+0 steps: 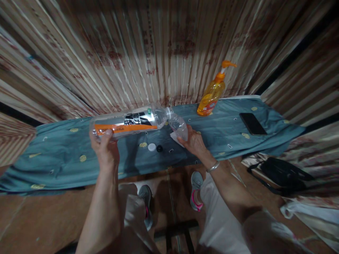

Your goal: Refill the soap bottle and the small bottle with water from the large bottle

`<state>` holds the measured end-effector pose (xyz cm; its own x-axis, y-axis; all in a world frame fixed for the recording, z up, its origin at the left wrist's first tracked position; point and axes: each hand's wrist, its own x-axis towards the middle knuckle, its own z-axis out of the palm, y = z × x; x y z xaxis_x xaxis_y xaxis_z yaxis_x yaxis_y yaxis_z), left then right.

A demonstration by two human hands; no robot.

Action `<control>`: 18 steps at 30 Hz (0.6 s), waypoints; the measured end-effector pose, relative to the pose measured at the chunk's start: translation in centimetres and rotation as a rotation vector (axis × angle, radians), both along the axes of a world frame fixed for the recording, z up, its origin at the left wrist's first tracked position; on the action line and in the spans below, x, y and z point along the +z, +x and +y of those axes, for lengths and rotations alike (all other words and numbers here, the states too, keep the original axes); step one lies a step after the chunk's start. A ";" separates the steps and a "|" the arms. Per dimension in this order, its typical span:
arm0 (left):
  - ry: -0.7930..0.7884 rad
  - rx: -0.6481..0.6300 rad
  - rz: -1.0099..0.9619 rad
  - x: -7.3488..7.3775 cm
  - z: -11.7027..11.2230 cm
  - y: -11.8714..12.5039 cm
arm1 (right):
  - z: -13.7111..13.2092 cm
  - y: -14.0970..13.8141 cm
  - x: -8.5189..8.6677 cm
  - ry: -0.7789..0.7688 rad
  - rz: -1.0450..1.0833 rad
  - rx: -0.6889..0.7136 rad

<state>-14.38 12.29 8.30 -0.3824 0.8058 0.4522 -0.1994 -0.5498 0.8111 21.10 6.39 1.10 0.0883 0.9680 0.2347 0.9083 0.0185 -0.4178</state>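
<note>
In the head view, my left hand is wrapped round the base end of a large clear plastic bottle with an orange, silver and black label. This bottle lies nearly level above the cloth, its neck pointing right. My right hand grips a smaller clear plastic bottle, tilted with its neck up and to the left. The two mouths meet or nearly touch; I cannot tell whether they are joined. Below them, a white cap and a black cap lie side by side on the cloth.
A narrow table with a teal patterned cloth spans the view. On it, an orange pump bottle stands at the back right, near a black phone. Striped sheeting rises behind. A black bag sits at lower right.
</note>
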 end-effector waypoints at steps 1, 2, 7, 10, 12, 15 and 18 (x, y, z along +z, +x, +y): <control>0.001 0.001 -0.002 0.1 0.0 0.0 | 0.0 0.1 -0.1 0.003 0.003 0.004; 0.004 0.002 -0.003 0.1 0.0 0.1 | 0.0 0.1 -0.2 0.008 0.006 0.009; 0.005 0.003 0.015 0.2 -0.1 0.1 | 0.1 0.2 -0.7 0.045 0.019 0.011; -0.002 0.001 0.026 0.2 -0.1 -0.1 | 0.0 0.1 -0.5 0.040 0.030 0.006; -0.003 0.000 0.029 0.2 -0.1 -0.1 | -0.1 0.0 -0.2 0.028 0.029 0.005; -0.012 0.000 0.022 0.3 -0.2 0.0 | -0.1 -0.1 0.1 0.009 0.013 0.001; -0.018 0.011 0.022 0.5 -0.3 0.3 | -0.1 -0.1 0.1 0.018 0.004 -0.003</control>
<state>-14.12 11.97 8.76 -0.3813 0.8097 0.4460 -0.1749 -0.5369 0.8253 20.99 6.28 1.15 0.0922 0.9634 0.2516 0.9069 0.0230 -0.4207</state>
